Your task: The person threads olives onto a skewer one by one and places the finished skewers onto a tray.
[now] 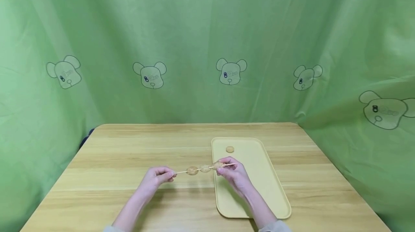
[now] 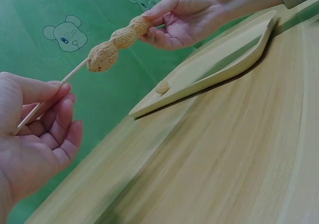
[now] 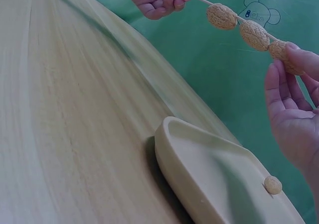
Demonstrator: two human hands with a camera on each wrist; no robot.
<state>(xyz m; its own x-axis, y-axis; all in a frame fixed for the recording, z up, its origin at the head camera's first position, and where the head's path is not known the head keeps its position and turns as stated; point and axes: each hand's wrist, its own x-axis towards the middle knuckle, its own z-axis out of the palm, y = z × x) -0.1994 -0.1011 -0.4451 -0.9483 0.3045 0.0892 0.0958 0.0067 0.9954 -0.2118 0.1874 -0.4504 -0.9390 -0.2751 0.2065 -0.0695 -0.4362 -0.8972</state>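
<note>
A thin wooden skewer (image 1: 181, 172) runs between both hands above the table, slightly higher at its right end. Threaded on it are three light-brown, wrinkled oval balls: a left ball (image 3: 222, 16), a middle ball (image 3: 254, 35) and a right ball (image 3: 284, 55). Thumb and fingertips of the left hand (image 1: 158, 178) pinch the bare left part of the skewer. With thumb and fingers, the right hand (image 1: 237, 178) grips the right ball, partly covering it; the skewer's tip sticks out past that ball. Another brown ball (image 1: 230, 149) lies loose on the pale yellow tray (image 1: 259, 174).
The tray lies lengthwise on the right half of the light wooden table (image 1: 129, 152), beneath the right hand and forearm. A green curtain (image 1: 191, 44) with printed bear heads hangs behind the table and along its sides.
</note>
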